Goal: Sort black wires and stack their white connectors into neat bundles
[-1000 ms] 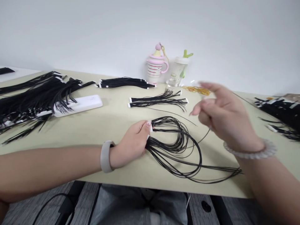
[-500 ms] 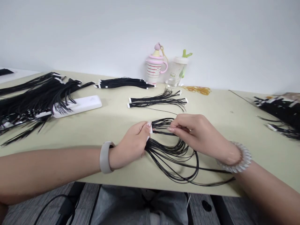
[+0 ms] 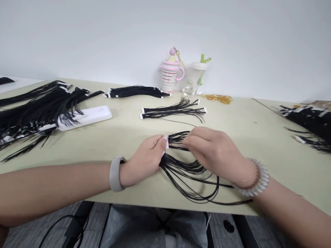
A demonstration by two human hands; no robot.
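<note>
Closed around the white end connectors of a black wire harness (image 3: pixel 182 162) is my left hand (image 3: pixel 148 153), thumb on top. The harness wires loop out to the right over the table and pass under my right wrist. My right hand (image 3: pixel 212 148) has its fingers pinched at the upper strands, a short way right of the connector (image 3: pixel 167 143). Its fingertips partly hide what they grip, which looks like black wires. Just beyond my hands lie two short black wire bundles (image 3: pixel 170 113) with white connectors.
A stack of black wire bundles (image 3: pixel 134 91) lies farther back. At left, a large heap of harnesses (image 3: pixel 38 106) overlaps a white power bank (image 3: pixel 97 115). A pink-lidded cup (image 3: pixel 169 77), a clear cup (image 3: pixel 195 79) and yellow rubber bands (image 3: pixel 217 99) stand near the wall. More harnesses (image 3: pixel 310 120) lie right.
My right hand has moved slightly left and turned, bringing its pinched fingers closer to the connector. My left hand stays almost in place, holding the connectors.
</note>
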